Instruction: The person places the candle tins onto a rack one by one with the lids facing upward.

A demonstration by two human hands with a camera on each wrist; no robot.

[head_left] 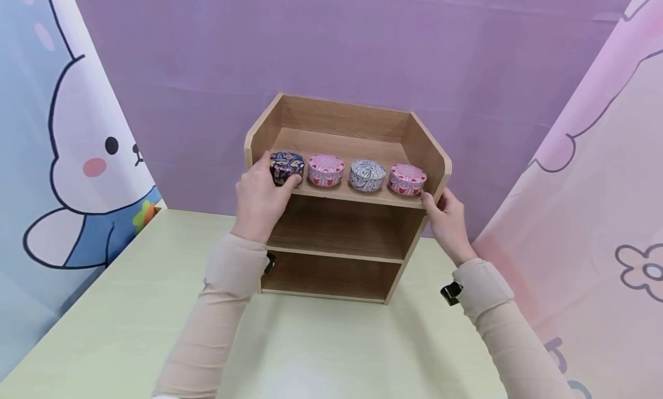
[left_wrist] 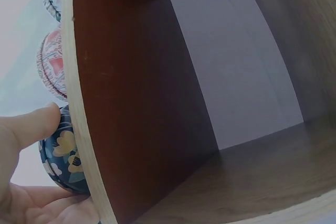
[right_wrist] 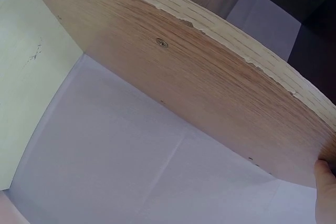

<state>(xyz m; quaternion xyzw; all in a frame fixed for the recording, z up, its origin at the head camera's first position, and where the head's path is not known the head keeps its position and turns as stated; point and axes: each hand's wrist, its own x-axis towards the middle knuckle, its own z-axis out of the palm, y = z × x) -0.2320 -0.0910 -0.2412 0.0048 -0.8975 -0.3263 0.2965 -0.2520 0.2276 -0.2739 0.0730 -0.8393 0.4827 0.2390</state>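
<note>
My left hand holds a round dark-blue floral tin between thumb and fingers, at the left end of the top board of a small wooden shelf unit. In the left wrist view, the thumb and fingers span the dark tin at the board's front edge. To its right sit a pink patterned tin, a grey-white patterned tin and another pink tin, in a row. My right hand grips the unit's right side panel near its front edge, close to the last tin.
The unit stands on a pale yellow-green table, against a purple cloth backdrop. Two lower compartments open to the front. Printed cartoon curtains flank the table. Screw heads dot the side panel.
</note>
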